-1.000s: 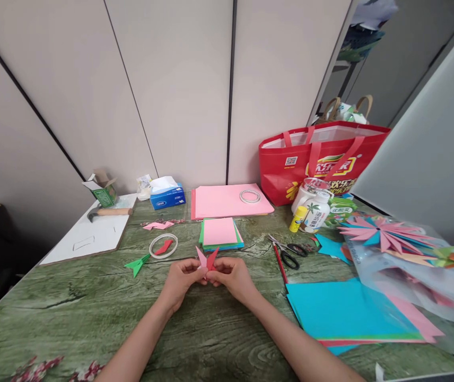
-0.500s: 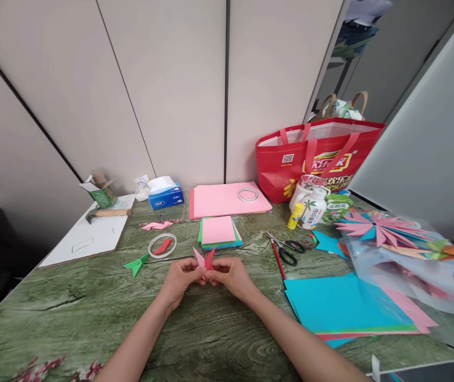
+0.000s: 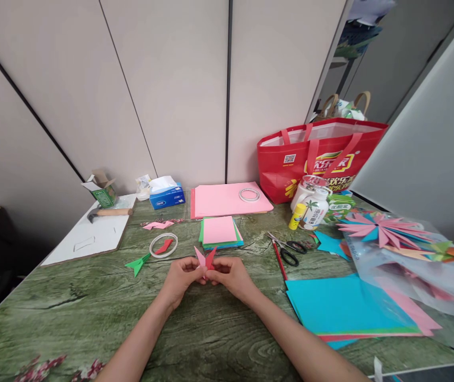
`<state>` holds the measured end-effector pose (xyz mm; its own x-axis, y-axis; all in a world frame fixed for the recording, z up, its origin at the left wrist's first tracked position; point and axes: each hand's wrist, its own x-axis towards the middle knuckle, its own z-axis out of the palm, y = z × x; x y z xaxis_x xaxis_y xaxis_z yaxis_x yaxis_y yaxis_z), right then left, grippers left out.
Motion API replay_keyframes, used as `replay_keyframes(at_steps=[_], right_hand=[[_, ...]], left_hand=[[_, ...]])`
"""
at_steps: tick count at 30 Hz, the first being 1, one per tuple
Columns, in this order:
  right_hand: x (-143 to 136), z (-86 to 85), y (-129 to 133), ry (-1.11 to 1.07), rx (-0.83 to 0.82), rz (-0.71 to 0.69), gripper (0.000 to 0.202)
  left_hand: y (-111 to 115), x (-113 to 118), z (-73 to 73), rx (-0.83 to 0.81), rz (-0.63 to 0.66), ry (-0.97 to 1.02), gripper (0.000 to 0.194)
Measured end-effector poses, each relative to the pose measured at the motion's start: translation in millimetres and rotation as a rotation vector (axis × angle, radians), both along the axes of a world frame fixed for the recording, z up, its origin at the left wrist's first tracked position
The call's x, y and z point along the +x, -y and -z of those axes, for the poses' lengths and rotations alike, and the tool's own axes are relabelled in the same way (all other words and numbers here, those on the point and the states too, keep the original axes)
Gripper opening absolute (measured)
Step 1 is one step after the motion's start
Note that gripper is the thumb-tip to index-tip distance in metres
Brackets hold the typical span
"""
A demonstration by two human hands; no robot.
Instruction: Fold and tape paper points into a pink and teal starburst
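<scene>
Table: you work on a green wood-grain surface.
Far centre: a large pink sheet stack lies by the wall, with a tape ring on it.
Centre: a small square paper stack, pink on top, sits just in front of it.
Left: you see a white board, a hammer, a green carton and a blue tissue box.
Centre-left: a second tape ring lies near a green folded piece.
Right: a red bag, a white bottle, a yellow glue stick, scissors, blue sheets and a paper star.
</scene>
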<state>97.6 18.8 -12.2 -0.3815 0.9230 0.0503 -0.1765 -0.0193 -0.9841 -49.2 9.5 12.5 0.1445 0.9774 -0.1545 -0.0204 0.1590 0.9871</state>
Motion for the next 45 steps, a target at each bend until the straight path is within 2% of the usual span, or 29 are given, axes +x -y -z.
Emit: replay_keyframes(at_steps=[7,12,15,21,31,37,45], right_hand=[[-1,3.5,-1,0.01,0.084,0.021,0.022],[-3,7.9,-4,-0.051,0.08,0.219,0.028],[-3,7.5,-5,-0.042,0.088,0.27,0.03],[0,4.8,-5,-0.01,0.067,0.193,0.037],[-1,3.3,-3,-0.025,0.084,0.184,0.034],[-1,5.9,-2,-0.067,0.075,0.168,0.034],[0,3.4,-2,-0.012,0.062,0.18,0.034]], left_hand=[[-1,-2,-2.0,0.024,0.026,-0.009,0.018],[-4,-12,-1.7,0.055,0.036,-0.076,0.026],[-5,-14,-3.0,0.033,0.039,-0.072,0.029],[-4,-12,-5.0,-0.002,0.1,-0.032,0.031],[-1,-11,-12.0,-0.021,0.137,-0.049,0.028],[0,-10,-11.1,-0.031,0.165,-0.03,0.023],[-1,-9,-10.3,-0.036,0.178,-0.029,0.021]])
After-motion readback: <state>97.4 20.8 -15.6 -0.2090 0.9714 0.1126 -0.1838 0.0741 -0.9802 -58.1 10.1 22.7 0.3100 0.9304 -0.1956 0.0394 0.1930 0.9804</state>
